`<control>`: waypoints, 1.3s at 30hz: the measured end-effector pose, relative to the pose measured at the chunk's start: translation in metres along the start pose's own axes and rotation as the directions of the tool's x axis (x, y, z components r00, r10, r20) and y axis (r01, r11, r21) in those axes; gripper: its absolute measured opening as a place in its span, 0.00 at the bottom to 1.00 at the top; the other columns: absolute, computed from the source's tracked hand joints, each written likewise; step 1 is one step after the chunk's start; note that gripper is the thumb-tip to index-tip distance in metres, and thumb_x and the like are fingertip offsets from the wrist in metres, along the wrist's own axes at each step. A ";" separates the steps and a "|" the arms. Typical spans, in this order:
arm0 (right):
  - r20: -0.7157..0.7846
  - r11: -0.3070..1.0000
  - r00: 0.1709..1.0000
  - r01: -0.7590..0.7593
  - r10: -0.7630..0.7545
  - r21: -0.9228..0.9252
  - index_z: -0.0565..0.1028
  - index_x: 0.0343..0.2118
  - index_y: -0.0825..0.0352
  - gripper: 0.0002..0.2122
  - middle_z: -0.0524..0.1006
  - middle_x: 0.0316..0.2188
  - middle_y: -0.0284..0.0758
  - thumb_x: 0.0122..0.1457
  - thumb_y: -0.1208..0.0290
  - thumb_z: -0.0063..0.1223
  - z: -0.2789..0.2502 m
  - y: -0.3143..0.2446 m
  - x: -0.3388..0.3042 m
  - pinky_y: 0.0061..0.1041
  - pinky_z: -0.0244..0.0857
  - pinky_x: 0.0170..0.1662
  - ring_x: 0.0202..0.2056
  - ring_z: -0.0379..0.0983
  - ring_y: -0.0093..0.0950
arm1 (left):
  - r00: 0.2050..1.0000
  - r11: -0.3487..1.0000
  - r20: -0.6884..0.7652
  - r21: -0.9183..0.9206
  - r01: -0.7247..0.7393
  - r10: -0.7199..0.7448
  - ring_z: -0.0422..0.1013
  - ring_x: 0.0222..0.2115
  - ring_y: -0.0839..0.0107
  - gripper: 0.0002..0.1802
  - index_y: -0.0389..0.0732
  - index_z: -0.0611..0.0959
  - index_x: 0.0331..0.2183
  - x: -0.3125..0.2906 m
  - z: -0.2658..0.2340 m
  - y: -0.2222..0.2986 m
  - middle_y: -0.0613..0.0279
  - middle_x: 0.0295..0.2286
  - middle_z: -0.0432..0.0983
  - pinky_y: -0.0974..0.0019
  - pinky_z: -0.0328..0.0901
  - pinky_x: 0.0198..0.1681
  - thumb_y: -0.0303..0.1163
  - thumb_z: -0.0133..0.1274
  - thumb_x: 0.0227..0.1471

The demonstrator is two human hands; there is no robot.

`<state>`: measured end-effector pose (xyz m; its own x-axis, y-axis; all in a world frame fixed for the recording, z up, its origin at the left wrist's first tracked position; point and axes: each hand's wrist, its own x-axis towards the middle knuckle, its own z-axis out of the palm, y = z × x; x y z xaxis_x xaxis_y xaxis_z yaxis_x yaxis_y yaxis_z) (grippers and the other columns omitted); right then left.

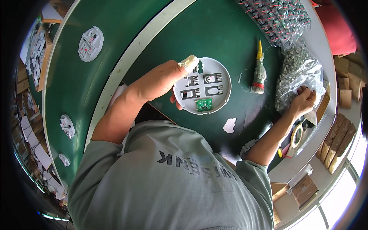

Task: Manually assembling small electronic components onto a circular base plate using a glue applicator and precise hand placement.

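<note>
My left hand grips a round white plastic housing by its left rim, the thumb on top and wrapped in pale tape. Open slots with metal contacts show in the housing's face, and a small green circuit board sits near its lower edge. Over on the right, my right hand is at the mouth of a clear plastic bag full of small grey parts. Its fingers are curled together; whatever lies between them is hidden.
A hand tool with a yellow tip and wrapped grip lies on the green bench. Beyond it is a clear pack of dark parts with red wires. A tape roll stands near my right forearm. More white housings lie on the left-hand green strip.
</note>
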<state>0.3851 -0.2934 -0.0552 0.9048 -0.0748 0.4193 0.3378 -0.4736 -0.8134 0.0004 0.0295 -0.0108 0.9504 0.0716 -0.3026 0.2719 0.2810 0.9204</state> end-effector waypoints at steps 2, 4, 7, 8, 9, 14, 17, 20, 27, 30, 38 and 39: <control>-0.035 0.999 0.999 0.022 -0.023 -0.029 0.75 0.55 0.81 0.18 0.86 0.32 0.40 0.70 0.70 0.50 0.001 0.001 -0.002 0.24 0.76 0.38 0.31 0.82 0.25 | 1.000 1.000 0.021 -0.001 0.000 0.000 0.79 0.21 0.76 0.41 0.35 0.80 0.53 -0.002 -0.005 -0.003 0.60 0.32 0.85 0.72 0.73 0.21 0.66 0.39 0.72; -0.056 0.999 0.998 0.034 -0.036 -0.042 0.74 0.56 0.82 0.19 0.86 0.32 0.40 0.70 0.70 0.51 0.001 0.003 -0.003 0.24 0.76 0.38 0.31 0.81 0.25 | 0.997 1.000 0.075 0.017 0.011 -0.013 0.80 0.27 0.77 0.40 0.34 0.81 0.52 -0.003 -0.009 -0.003 0.60 0.34 0.85 0.70 0.75 0.28 0.65 0.40 0.73; -0.026 0.995 1.000 -0.005 0.008 0.103 0.74 0.55 0.76 0.16 0.86 0.36 0.40 0.69 0.72 0.57 -0.001 0.007 -0.001 0.22 0.77 0.37 0.32 0.82 0.26 | 0.996 0.999 0.086 0.041 0.006 -0.010 0.80 0.33 0.77 0.39 0.33 0.81 0.52 -0.003 -0.013 -0.008 0.61 0.37 0.85 0.68 0.75 0.35 0.65 0.42 0.72; -0.027 0.994 1.000 -0.005 0.008 0.105 0.74 0.55 0.76 0.16 0.86 0.36 0.40 0.69 0.72 0.57 -0.001 0.007 -0.001 0.22 0.77 0.37 0.32 0.82 0.26 | 0.997 0.999 0.071 0.055 -0.002 -0.002 0.79 0.36 0.77 0.39 0.33 0.81 0.52 -0.003 -0.014 -0.011 0.61 0.38 0.85 0.67 0.74 0.40 0.64 0.44 0.72; -0.020 0.995 1.000 -0.006 0.008 0.097 0.74 0.55 0.76 0.16 0.86 0.36 0.40 0.69 0.73 0.57 -0.002 0.007 -0.001 0.22 0.77 0.37 0.32 0.82 0.26 | 0.998 0.998 0.056 0.068 -0.010 0.006 0.78 0.39 0.77 0.39 0.33 0.81 0.52 -0.002 -0.015 -0.013 0.61 0.39 0.85 0.66 0.73 0.44 0.64 0.45 0.72; -0.013 0.995 1.000 -0.007 0.008 0.097 0.76 0.53 0.75 0.15 0.86 0.35 0.39 0.69 0.71 0.59 0.001 0.014 0.000 0.22 0.77 0.38 0.33 0.83 0.26 | 0.998 0.998 0.060 0.063 0.022 -0.026 0.74 0.45 0.78 0.35 0.33 0.83 0.51 -0.007 -0.022 -0.013 0.62 0.42 0.84 0.65 0.69 0.51 0.60 0.48 0.72; -0.038 0.998 0.999 0.036 -0.038 -0.047 0.80 0.50 0.73 0.15 0.87 0.34 0.38 0.68 0.66 0.60 0.003 0.015 0.003 0.26 0.77 0.40 0.33 0.83 0.27 | 0.997 1.000 0.075 0.024 0.011 -0.013 0.76 0.41 0.76 0.31 0.32 0.86 0.47 -0.010 -0.017 -0.006 0.63 0.39 0.85 0.65 0.70 0.46 0.55 0.54 0.69; -0.022 0.928 0.992 0.107 -0.123 -0.356 0.86 0.45 0.67 0.17 0.88 0.34 0.37 0.66 0.56 0.60 -0.005 0.028 0.010 0.34 0.78 0.44 0.36 0.84 0.29 | 0.995 0.982 0.016 0.161 0.098 -0.102 0.76 0.37 0.78 0.25 0.33 0.88 0.42 -0.014 -0.003 0.030 0.63 0.33 0.85 0.65 0.71 0.42 0.49 0.60 0.66; 0.010 0.953 0.993 0.115 -0.117 -0.281 0.86 0.46 0.68 0.19 0.88 0.37 0.38 0.66 0.55 0.59 -0.019 0.033 0.017 0.36 0.76 0.45 0.36 0.82 0.32 | 0.572 0.465 -0.526 0.845 0.265 0.630 0.84 0.33 0.54 0.20 0.35 0.89 0.42 -0.024 -0.041 0.080 0.53 0.33 0.88 0.53 0.76 0.39 0.43 0.66 0.58; 0.013 0.952 0.993 0.119 -0.120 -0.282 0.85 0.45 0.68 0.18 0.87 0.37 0.38 0.67 0.55 0.59 -0.020 0.026 0.023 0.35 0.76 0.45 0.37 0.82 0.31 | 0.430 0.212 -0.435 0.854 0.475 0.791 0.82 0.44 0.50 0.25 0.38 0.87 0.52 -0.026 -0.079 0.079 0.50 0.46 0.86 0.56 0.75 0.45 0.38 0.69 0.55; 0.043 0.927 0.983 0.182 -0.178 -0.328 0.85 0.47 0.69 0.17 0.86 0.36 0.37 0.69 0.58 0.57 -0.047 -0.016 0.043 0.33 0.74 0.44 0.37 0.80 0.30 | 0.638 0.606 -0.654 0.716 0.347 0.407 0.79 0.51 0.53 0.21 0.40 0.89 0.50 -0.122 -0.176 0.042 0.52 0.50 0.83 0.56 0.72 0.56 0.39 0.68 0.57; 0.026 0.923 0.982 0.183 -0.185 -0.338 0.85 0.47 0.69 0.17 0.86 0.36 0.37 0.69 0.58 0.57 -0.050 -0.015 0.047 0.33 0.74 0.44 0.37 0.80 0.30 | 0.646 0.609 -0.642 0.722 0.328 0.414 0.79 0.51 0.53 0.21 0.40 0.89 0.50 -0.128 -0.183 0.034 0.52 0.50 0.83 0.56 0.72 0.56 0.39 0.68 0.57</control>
<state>0.4097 -0.3337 -0.0029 0.8331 0.0371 0.5518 0.3898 -0.7472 -0.5382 -0.1394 0.2051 0.0135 0.6294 0.7766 0.0266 0.5860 -0.4968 0.6401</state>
